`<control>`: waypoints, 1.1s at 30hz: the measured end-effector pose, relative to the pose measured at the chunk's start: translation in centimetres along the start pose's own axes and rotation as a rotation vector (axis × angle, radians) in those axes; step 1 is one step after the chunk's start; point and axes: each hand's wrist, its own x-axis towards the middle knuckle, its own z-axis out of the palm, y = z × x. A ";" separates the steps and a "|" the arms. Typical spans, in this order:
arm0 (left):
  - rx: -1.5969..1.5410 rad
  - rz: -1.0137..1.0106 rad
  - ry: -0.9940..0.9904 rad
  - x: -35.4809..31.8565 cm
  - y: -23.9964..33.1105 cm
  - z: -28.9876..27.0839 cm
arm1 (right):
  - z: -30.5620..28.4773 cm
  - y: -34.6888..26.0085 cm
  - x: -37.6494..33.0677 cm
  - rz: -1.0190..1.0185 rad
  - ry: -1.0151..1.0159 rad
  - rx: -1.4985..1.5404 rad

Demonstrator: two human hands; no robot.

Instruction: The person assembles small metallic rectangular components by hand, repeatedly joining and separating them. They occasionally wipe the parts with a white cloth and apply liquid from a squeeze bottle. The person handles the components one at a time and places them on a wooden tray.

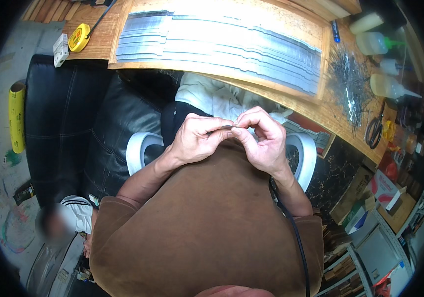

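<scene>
My left hand (199, 137) and my right hand (261, 137) meet in front of my chest, above my brown shirt. Between the fingertips of both hands I pinch a small thin grey metal piece (227, 127); most of it is hidden by my fingers. Beyond my hands a wooden board (320, 69) carries several overlapping rows of thin silvery metal strips (222, 42). A loose heap of thin metal pins (349, 81) lies on the wooden table to the right of the board.
A yellow tape measure (79, 37) sits at the table's left end. Plastic squeeze bottles (387, 85) and scissors (374, 131) stand at the right. A black couch (68, 123) is on my left, a white chair (140, 151) beneath me, a person (53, 225) lower left, shelves with boxes lower right.
</scene>
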 end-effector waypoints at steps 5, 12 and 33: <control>0.000 0.019 0.001 0.1 0.3 0.0 | -0.1 0.2 0.1 -0.093 -0.005 -0.069; 0.030 0.037 0.020 0.0 0.2 0.1 | 0.1 -0.4 0.2 -0.157 -0.006 -0.163; -0.010 0.018 0.033 0.0 0.5 0.7 | -0.1 -0.6 0.0 -0.180 0.035 -0.182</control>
